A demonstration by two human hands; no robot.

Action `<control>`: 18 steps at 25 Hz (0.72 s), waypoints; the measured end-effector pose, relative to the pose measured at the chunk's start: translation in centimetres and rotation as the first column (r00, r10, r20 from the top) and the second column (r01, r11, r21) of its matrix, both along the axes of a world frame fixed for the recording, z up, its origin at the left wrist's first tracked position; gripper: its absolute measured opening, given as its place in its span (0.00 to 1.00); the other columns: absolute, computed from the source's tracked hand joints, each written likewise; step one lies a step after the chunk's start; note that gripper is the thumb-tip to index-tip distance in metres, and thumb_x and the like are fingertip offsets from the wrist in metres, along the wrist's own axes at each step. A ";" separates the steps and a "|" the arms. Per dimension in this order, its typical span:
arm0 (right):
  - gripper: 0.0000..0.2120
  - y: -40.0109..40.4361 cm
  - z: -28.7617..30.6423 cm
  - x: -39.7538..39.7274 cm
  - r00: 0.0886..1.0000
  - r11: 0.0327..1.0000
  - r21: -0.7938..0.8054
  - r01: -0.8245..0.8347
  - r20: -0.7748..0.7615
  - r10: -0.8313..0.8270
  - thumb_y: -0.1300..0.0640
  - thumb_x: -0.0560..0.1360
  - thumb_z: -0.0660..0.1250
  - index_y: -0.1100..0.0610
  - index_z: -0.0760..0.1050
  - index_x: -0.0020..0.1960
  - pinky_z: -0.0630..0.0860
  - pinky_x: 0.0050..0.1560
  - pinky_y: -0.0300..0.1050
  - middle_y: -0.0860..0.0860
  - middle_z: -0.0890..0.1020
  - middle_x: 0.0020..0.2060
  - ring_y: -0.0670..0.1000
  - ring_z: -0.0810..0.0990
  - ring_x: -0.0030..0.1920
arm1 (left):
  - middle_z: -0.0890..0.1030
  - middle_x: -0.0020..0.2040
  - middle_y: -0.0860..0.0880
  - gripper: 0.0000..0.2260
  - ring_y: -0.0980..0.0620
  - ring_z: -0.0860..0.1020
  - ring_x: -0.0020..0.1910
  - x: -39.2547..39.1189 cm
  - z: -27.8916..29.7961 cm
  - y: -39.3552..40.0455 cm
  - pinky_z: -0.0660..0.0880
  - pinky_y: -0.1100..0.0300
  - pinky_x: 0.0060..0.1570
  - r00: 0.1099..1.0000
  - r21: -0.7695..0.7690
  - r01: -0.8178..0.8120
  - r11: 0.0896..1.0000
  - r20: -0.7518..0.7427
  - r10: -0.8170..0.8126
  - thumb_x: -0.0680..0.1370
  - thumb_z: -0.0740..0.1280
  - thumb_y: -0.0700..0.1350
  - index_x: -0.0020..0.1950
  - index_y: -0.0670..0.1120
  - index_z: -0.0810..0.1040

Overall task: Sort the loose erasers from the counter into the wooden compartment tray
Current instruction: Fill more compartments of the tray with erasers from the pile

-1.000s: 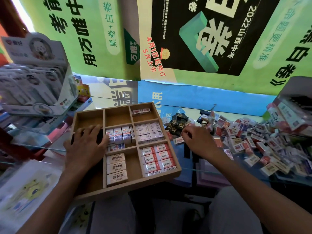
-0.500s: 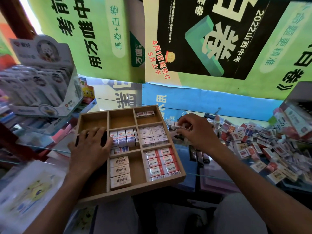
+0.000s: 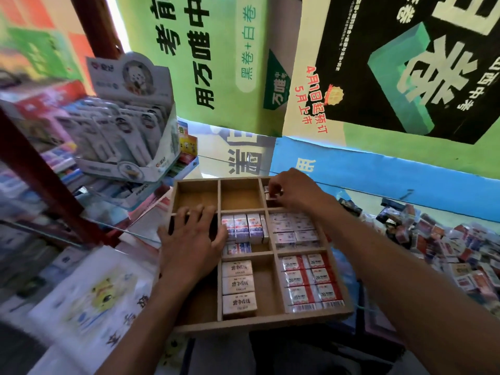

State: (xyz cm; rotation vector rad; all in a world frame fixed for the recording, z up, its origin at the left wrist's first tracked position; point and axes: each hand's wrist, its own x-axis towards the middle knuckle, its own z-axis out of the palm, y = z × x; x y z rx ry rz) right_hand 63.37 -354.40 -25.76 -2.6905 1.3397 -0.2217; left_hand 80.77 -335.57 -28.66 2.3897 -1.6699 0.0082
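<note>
Head cam: right hand (image 3: 293, 190) is reaching into the tray's 1 o'clock compartment, fingers pinching small erasers (image 3: 270, 192). Left hand (image 3: 190, 239) is lying flat, fingers spread, on the wooden compartment tray (image 3: 259, 322) at 9 o'clock. Loose eraser pile (image 3: 443, 247) is sitting on the counter at 3 o'clock.

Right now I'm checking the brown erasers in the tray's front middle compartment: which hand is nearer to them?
Left. The left hand rests just beside the brown erasers; the right hand is over the far right compartment.
</note>
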 end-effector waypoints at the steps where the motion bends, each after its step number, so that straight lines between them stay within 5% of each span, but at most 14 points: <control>1: 0.06 -0.1 -0.1 0.2 1.000 0.999 -0.044 -0.005 -0.024 0.004 0.56 0.72 0.72 0.50 0.82 0.48 0.72 0.44 0.43 0.52 0.82 0.49 0.53 0.79 0.49 | 0.63 0.74 0.52 0.27 0.49 0.58 0.73 0.0 -0.1 0.0 0.60 0.40 0.66 1.000 0.003 0.001 1.000 -0.001 -0.001 0.76 0.46 0.63 0.73 0.57 0.58; 5: 0.05 0.1 0.1 0.1 1.000 0.999 -0.047 -0.017 -0.007 0.016 0.51 0.74 0.71 0.49 0.82 0.48 0.69 0.44 0.43 0.50 0.82 0.48 0.52 0.78 0.50 | 0.63 0.75 0.52 0.23 0.49 0.58 0.73 0.2 -0.4 -0.1 0.60 0.40 0.66 1.000 -0.011 0.000 1.000 -0.006 0.000 0.80 0.51 0.62 0.73 0.57 0.59; 11: 0.05 3.5 0.3 -8.3 0.867 0.976 0.044 0.211 0.453 -0.208 0.59 0.74 0.67 0.52 0.81 0.47 0.70 0.43 0.43 0.47 0.81 0.37 0.47 0.77 0.37 | 0.64 0.75 0.50 0.24 0.47 0.59 0.73 0.2 -0.5 -0.1 0.60 0.40 0.66 1.000 -0.022 -0.011 1.000 -0.017 0.011 0.80 0.54 0.62 0.74 0.55 0.61; 15: 0.18 6.4 -0.9 -13.5 0.979 0.979 0.194 0.061 0.182 -0.097 0.53 0.72 0.68 0.49 0.77 0.62 0.70 0.46 0.42 0.50 0.82 0.48 0.51 0.79 0.48 | 0.65 0.74 0.50 0.27 0.47 0.60 0.73 0.0 -0.4 -0.1 0.61 0.39 0.65 1.000 -0.016 -0.020 1.000 -0.011 0.020 0.77 0.50 0.64 0.74 0.55 0.61; 18: 0.18 7.2 -2.0 -13.6 0.997 0.993 0.104 -0.052 0.067 0.045 0.49 0.76 0.66 0.49 0.75 0.65 0.71 0.46 0.43 0.51 0.81 0.58 0.55 0.79 0.55 | 0.66 0.74 0.49 0.25 0.46 0.60 0.73 0.2 -0.5 -0.1 0.62 0.38 0.65 1.000 -0.011 -0.023 1.000 -0.015 0.023 0.79 0.52 0.63 0.74 0.55 0.61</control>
